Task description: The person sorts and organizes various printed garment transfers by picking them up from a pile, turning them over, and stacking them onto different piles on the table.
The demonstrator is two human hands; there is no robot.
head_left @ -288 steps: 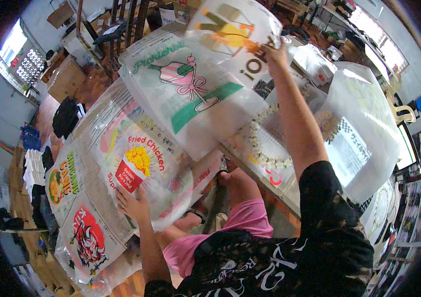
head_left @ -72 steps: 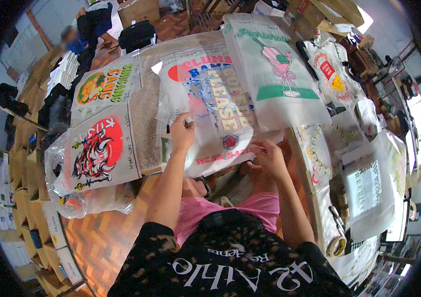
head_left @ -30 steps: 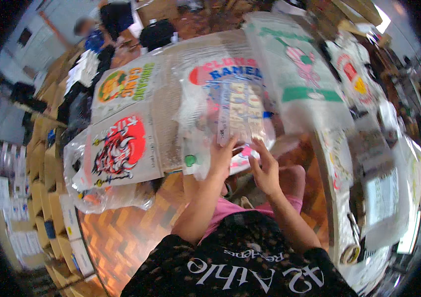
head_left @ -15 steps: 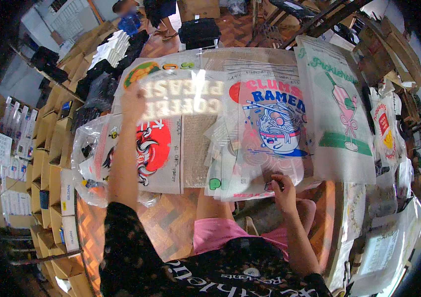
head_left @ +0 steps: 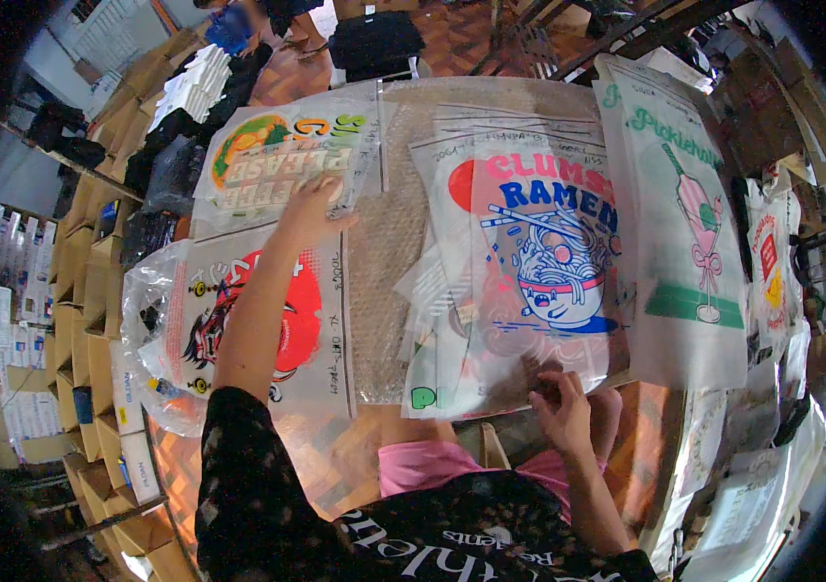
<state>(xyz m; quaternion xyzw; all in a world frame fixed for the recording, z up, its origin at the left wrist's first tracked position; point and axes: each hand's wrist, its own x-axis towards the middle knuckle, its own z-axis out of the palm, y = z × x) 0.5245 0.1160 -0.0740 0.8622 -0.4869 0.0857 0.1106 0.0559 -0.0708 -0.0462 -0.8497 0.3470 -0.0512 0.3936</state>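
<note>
On the far left pile my left hand (head_left: 319, 209) lies with fingers stretched over a clear film sheet with pale block lettering (head_left: 282, 179). Under that sheet shows a film with an orange-and-green round print (head_left: 253, 145). My left forearm crosses a film with a red disc and horned mask print (head_left: 301, 325), hiding part of it. At the near edge of the middle stack, my right hand (head_left: 563, 412) has curled fingers close to a film with a noodle bowl print (head_left: 558, 276). What those fingers pinch, if anything, is too small to tell.
Bubble wrap (head_left: 374, 320) covers the table between the piles. At right lies a film with a pink paddle-shaped drink print (head_left: 699, 233). Cardboard bins (head_left: 93, 320) line the left side; folded black garments (head_left: 374, 44) stand beyond the table. A person (head_left: 228, 24) is at the far left.
The sheet with pale lettering has moved left and down onto the far left pile. My left hand has shifted right across it. The right hand stays by the middle stack's near edge.
</note>
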